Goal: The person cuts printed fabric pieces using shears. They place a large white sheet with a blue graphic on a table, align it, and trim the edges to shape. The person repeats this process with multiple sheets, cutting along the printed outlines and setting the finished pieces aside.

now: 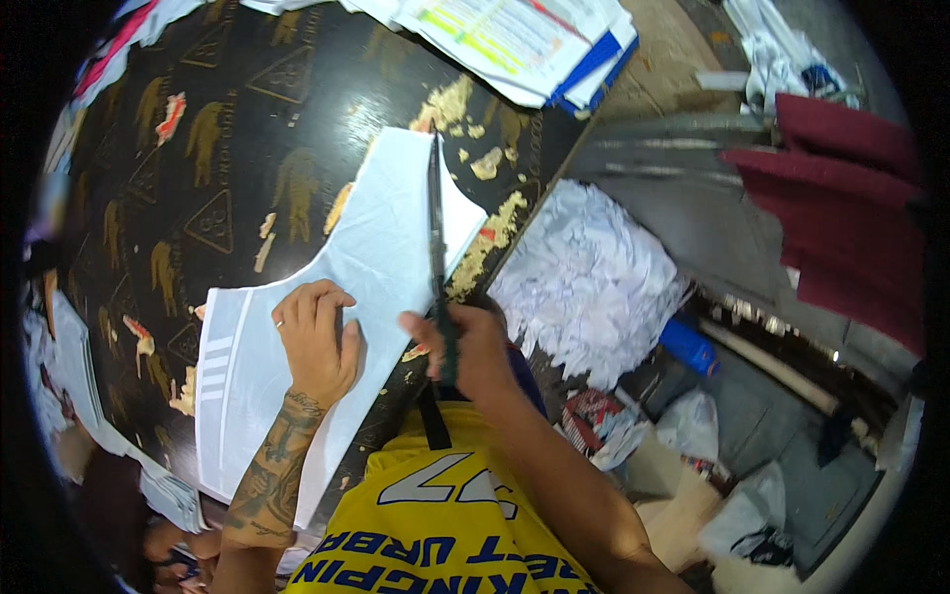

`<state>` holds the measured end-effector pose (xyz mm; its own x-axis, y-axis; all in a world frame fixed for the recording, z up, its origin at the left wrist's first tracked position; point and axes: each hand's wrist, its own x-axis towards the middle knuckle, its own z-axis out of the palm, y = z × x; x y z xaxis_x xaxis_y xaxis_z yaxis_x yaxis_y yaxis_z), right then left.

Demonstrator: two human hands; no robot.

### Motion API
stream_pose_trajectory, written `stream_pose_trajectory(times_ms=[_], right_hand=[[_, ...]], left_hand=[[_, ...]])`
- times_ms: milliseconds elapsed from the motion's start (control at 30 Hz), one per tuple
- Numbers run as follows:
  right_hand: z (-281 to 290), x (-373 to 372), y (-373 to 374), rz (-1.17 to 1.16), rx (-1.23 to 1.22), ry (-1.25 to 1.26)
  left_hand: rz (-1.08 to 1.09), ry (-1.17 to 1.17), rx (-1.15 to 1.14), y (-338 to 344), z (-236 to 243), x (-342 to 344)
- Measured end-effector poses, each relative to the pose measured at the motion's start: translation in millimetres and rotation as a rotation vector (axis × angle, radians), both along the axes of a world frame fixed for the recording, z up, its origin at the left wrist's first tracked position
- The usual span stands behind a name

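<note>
A flat white fabric piece (381,228) with pale stripes at its left end lies along the near edge of the dark table. My left hand (315,332) rests on it, palm down, fingers slightly bent and nothing held. Dark-handled scissors (436,228) are gripped in my right hand (465,346), which is a little blurred. Their long blades point away from me over the fabric's right part, the tips near its far edge. Whether the blades are apart cannot be made out.
Papers and a blue folder (534,49) lie on the far side of the dark table (237,129), amid peeling patches. Right of it sit a heap of crumpled white cloth (589,277), a blue cylinder (688,345) and maroon fabric (841,218). Plastic bags (690,424) litter the floor.
</note>
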<state>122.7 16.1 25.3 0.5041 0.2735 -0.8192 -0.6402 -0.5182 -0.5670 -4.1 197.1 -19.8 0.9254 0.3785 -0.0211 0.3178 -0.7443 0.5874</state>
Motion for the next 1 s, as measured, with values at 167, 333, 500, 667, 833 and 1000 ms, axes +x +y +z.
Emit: stream_pose_trajectory(times_ms=[167, 333, 500, 667, 833, 1000], right_hand=[[52, 93, -57, 0.279, -0.045, -0.411], [93, 184, -64, 0.497, 0.019, -0.615], [100, 235, -28, 0.671, 0.204, -0.609], [74, 224, -13, 0.832, 0.166, -0.509], [51, 178, -10, 0.906, 0.132, -0.371], [43, 149, -3, 0.949, 0.131, -0.301]], left_hand=[[0.178, -0.176, 0.065, -34, 24, 67], [0.146, 0.141, 0.096, -124, 34, 182], [-0.064, -0.333, -0.553, -165, 31, 114], [1.308, 0.204, 0.346, -99, 11, -153], [1.723, 0.743, 0.117, -51, -37, -336], [1.559, 0.999, 0.088, 48, -8, -347]])
